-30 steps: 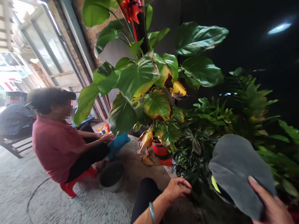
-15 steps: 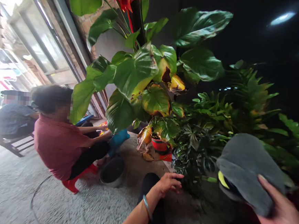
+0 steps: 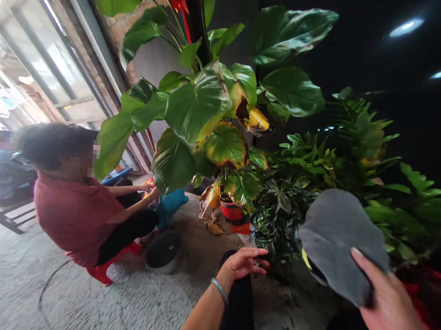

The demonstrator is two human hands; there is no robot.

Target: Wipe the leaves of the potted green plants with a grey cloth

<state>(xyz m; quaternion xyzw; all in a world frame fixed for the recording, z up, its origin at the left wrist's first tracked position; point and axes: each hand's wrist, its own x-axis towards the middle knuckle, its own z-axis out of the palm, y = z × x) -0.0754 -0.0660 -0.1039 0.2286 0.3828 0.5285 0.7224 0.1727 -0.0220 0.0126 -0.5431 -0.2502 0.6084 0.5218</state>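
Observation:
In my right hand point(image 3: 392, 305) is a grey cap point(image 3: 342, 238), gripped at its near lower edge with my thumb lying on top. A yellow patch shows at the cap's left side, and its underside is mostly hidden. My left hand point(image 3: 245, 263), with a pale bangle on the wrist, holds nothing. Its fingers are apart and point right, above my dark-trousered knee. Just beyond those fingers grows a bushy dark-green plant point(image 3: 277, 223). The cap hangs in the air before more green foliage, clear of my left hand.
A tall big-leafed plant point(image 3: 198, 102) stands ahead, near a red pot point(image 3: 232, 211). To the left a person in a red shirt point(image 3: 74, 209) sits on a red stool point(image 3: 99, 272) beside a dark bucket point(image 3: 163, 252). Another person point(image 3: 4, 176) sits farther left. A cable point(image 3: 45, 288) crosses the floor.
My right hand has carried the cap leftward, closer to my left hand. My left hand stays nearly in place. The surroundings have shifted slightly left in view.

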